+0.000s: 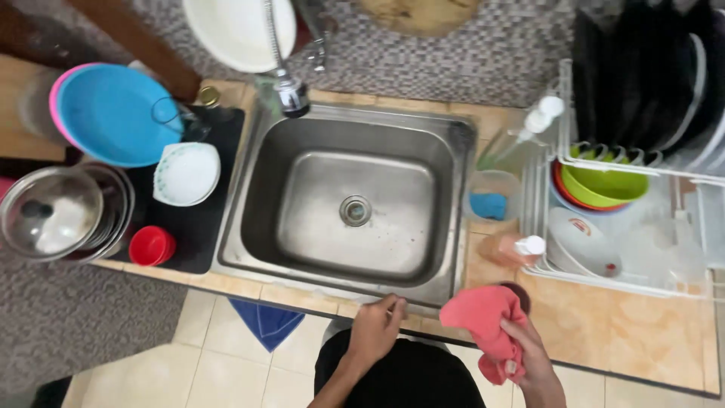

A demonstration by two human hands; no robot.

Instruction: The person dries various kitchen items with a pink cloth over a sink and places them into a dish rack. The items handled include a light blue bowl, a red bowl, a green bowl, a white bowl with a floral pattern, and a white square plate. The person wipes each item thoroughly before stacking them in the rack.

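I see the right hand (529,353) at 5 o'clock, fingers clenched around a pink cloth (485,321) bunched at the counter's (627,332) front edge. The cloth covers part of a dark round object (521,291); I cannot tell what it is. The left hand (375,326) sits at 6 o'clock on the front rim of the steel sink (355,204), fingers curled loosely, grasping nothing visible. The faucet (289,91) at 12 o'clock is cut off above. At 3 o'clock, the dish rack (574,143) holds bowls; its dark upper contents are hard to make out.
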